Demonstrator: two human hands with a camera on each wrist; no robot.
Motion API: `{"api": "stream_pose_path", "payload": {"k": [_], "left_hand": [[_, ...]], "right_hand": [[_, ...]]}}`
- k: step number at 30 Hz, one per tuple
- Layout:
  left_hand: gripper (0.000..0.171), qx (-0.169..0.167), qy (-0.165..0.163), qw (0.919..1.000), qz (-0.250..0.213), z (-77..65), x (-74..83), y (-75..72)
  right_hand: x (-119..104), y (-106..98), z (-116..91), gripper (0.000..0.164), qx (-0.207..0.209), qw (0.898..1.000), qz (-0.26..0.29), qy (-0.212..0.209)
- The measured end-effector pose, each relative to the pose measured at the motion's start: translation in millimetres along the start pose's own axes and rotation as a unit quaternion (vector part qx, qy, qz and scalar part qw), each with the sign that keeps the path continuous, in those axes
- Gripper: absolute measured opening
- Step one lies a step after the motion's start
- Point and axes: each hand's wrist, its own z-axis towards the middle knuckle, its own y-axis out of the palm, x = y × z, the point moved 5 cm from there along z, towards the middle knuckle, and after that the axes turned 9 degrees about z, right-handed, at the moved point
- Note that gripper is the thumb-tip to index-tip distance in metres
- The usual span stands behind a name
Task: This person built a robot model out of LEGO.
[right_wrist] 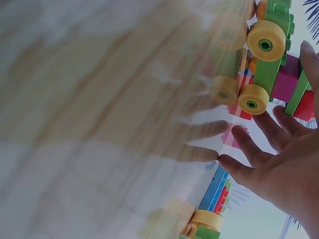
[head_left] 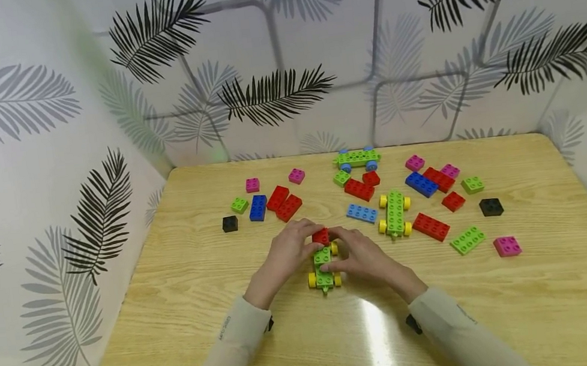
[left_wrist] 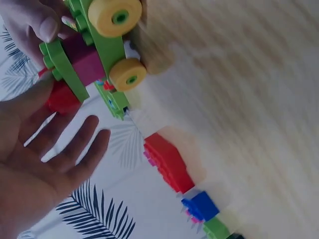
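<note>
A green toy car base (head_left: 324,280) with yellow wheels stands on the table between both hands. Stacked at its far end are a magenta brick (left_wrist: 88,67), a green brick (left_wrist: 66,65) above that, and a red brick (head_left: 320,237) on top. My left hand (head_left: 291,248) pinches the red brick between thumb and index finger, its other fingers spread loosely. From the other side, my right hand (head_left: 363,255) curls round the car and its stack, thumb over the green studs and index finger near the red brick. The magenta brick is hidden in the head view.
A second green car base (head_left: 396,213) with yellow wheels stands to the right; one with blue wheels (head_left: 357,158) is at the back. Loose bricks lie around, including a light blue brick (head_left: 361,212), red bricks (head_left: 431,226) and a black brick (head_left: 230,223). A patterned curtain (head_left: 319,119) rises behind.
</note>
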Motion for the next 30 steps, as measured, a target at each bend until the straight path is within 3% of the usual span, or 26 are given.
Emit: {"api": "stream_pose_path", "payload": {"k": [6, 11, 19, 26, 30], "left_hand": [[0.041, -0.051, 0.011, 0.9986, -0.014, 4.0, -3.0, 0.0], [0.035, -0.057, 0.015, 0.9977, -0.034, 9.1, -4.2, -3.1], [0.027, -0.086, -0.001, 0.9961, 0.02, 15.4, 4.4, -9.4], [0.021, -0.078, 0.014, 0.9929, 0.09, 15.1, 11.5, -12.4], [0.023, -0.071, 0.023, 0.9956, 0.056, 14.1, 5.4, -8.2]], "right_hand": [[1.0, -0.4, 1.5, 0.081, -0.005, 1.0, 0.007, 0.004], [1.3, -0.8, 1.9, 0.081, -0.002, 1.0, 0.009, -0.003], [1.0, -0.8, 0.7, 0.08, 0.002, 1.0, 0.015, 0.002], [0.3, -1.0, -1.1, 0.081, 0.003, 1.0, 0.017, 0.002], [1.1, -0.5, -1.4, 0.08, 0.006, 1.0, 0.012, -0.009]]}}
